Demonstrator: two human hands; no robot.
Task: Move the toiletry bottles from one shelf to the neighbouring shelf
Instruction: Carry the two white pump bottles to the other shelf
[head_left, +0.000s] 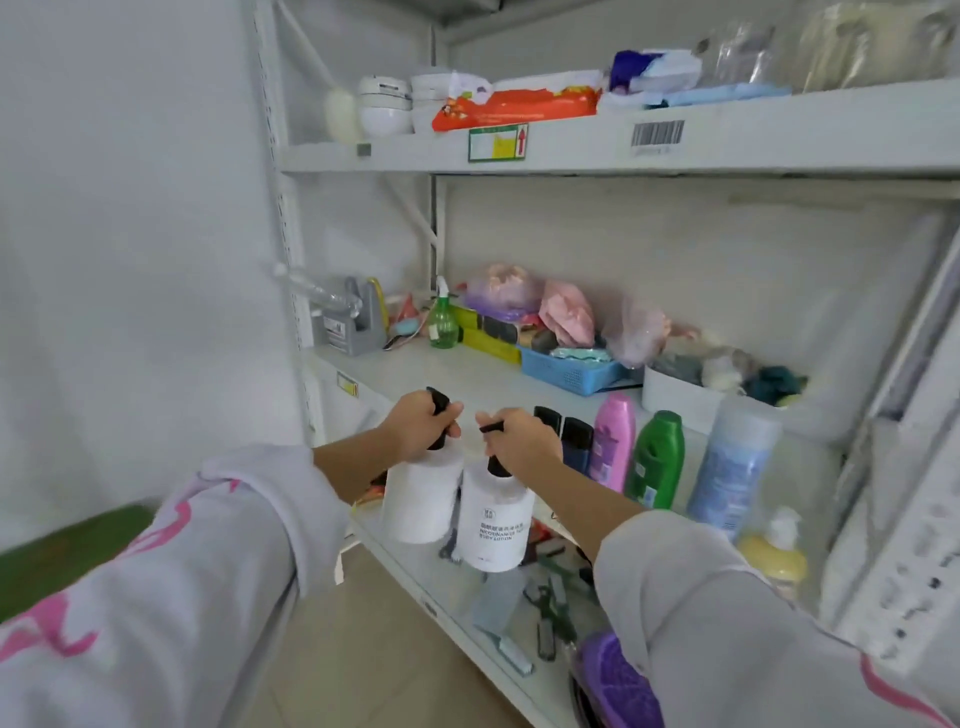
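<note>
My left hand (418, 428) grips the black pump head of a plain white bottle (422, 496). My right hand (522, 441) grips the black pump of a second white bottle (496, 522) labelled body lotion. Both bottles hang in the air in front of the middle shelf (415, 371), side by side and close together. On that shelf's front edge stand two dark bottles (574, 441), a pink bottle (613, 441), a green bottle (657, 460), a tall pale blue bottle (735, 467) and a yellow pump bottle (774, 556).
Behind on the middle shelf are a green spray bottle (444, 322), a grey tape dispenser (350, 322), a blue basket (569, 371) and bagged items. The lower shelf (441, 587) holds tools and a purple thing (615, 680). The top shelf (571, 143) carries packets and white bowls.
</note>
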